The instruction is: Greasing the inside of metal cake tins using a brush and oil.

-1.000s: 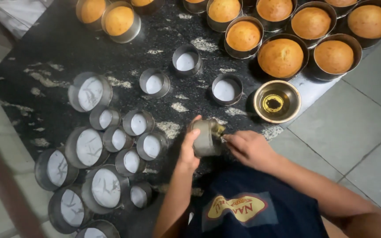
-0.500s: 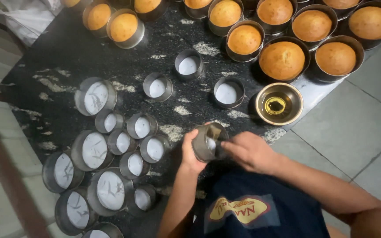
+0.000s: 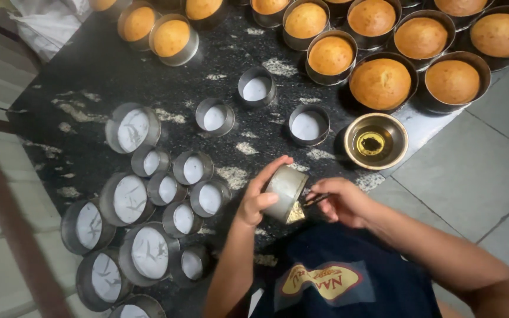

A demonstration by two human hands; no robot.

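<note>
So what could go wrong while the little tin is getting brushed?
The left hand holds the small tin tilted in the air, so it might slip and knock the lined tins crowded below. The right hand works a thin brush close to the bowl of oil, which sits near the dark mat's edge; a bumped elbow could probably spill it onto the floor tiles.

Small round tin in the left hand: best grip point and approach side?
Grip the small round tin by its outer wall, from its closed base side on the left, as the left hand does: thumb and fingers wrap the curved side. It lies tilted with its open mouth toward the right hand, whose brush works at the mouth, so keep that rim clear.
</note>
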